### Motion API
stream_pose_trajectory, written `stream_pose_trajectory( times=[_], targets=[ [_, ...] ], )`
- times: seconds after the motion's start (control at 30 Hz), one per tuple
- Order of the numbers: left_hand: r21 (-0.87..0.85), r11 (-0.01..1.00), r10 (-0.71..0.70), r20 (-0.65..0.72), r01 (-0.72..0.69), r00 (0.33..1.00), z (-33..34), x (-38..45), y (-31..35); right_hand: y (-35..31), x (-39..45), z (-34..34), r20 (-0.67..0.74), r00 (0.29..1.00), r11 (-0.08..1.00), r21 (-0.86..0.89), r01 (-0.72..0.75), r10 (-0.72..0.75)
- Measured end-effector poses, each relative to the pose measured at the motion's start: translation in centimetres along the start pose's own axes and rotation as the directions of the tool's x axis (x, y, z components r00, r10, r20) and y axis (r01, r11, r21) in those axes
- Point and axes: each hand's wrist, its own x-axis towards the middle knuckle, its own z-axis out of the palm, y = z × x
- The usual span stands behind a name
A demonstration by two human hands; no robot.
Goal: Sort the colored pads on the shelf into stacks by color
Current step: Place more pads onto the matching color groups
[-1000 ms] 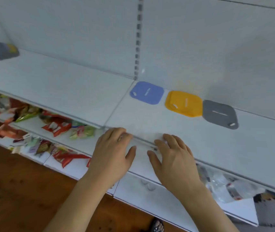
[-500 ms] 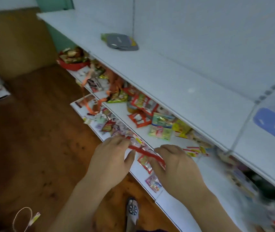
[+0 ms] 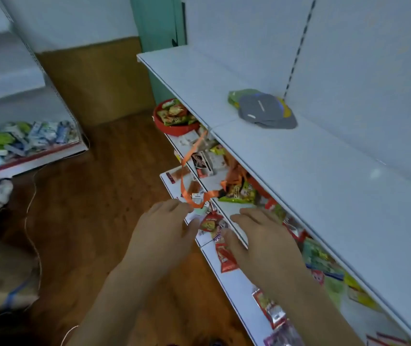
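Note:
A mixed pile of pads (image 3: 264, 109) lies on the white top shelf (image 3: 324, 186), near the back wall. A grey pad is on top; green, yellow and blue edges stick out beneath it. My left hand (image 3: 164, 228) and my right hand (image 3: 261, 236) hover side by side, palms down, in front of the lower shelves. Both hold nothing and their fingers are relaxed. The pile is well beyond and above both hands.
Snack packets (image 3: 236, 193) and an orange ribbon (image 3: 189, 186) crowd the lower shelves. A red bowl of packets (image 3: 177, 118) sits at the shelf's far end. Another shelf unit (image 3: 29, 141) stands across the wooden floor, and a thin cable (image 3: 33, 221) trails there.
The view has swung left along the shelf. The blue, yellow and grey single pads have gone out of frame and the mixed pile now appears closer. Both hands stay empty, side by side.

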Motion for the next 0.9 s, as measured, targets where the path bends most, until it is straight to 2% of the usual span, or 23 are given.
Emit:
stream_pose_trajectory(
  times=[0.2,0.3,0.43,0.57,0.77,0.9],
  targets=[
    [-0.032,0.999,0.037,0.014,-0.037,0.999,0.1,8.3,-4.1,0.2,8.3,2.3,0.01,1.0,0.999,-0.041,0.005,-0.004],
    [-0.072,0.993,0.094,0.002,-0.094,0.996,-0.3,14.0,-6.1,0.1,13.3,3.6,0.014,0.999,0.995,-0.09,-0.046,0.047],
    [-0.154,0.962,0.227,-0.001,-0.225,0.974,-2.3,21.1,-7.7,-0.6,18.6,4.1,-0.096,0.986,0.986,-0.091,-0.143,0.134],
    [-0.157,0.918,0.369,0.001,-0.364,0.93,-3.1,28.3,-8.1,-0.9,22.4,4.5,-0.248,0.935,0.956,-0.085,-0.281,0.253],
    [-0.247,0.85,0.488,0.034,-0.466,0.872,-2.3,36.0,-5.7,1.6,25.8,4.9,-0.29,0.852,0.866,-0.12,-0.485,0.436],
    [-0.268,0.816,0.538,0.028,-0.512,0.843,-0.8,40.6,-3.4,4.6,28.2,5.5,-0.342,0.764,0.792,-0.085,-0.605,0.547]
  ],
)
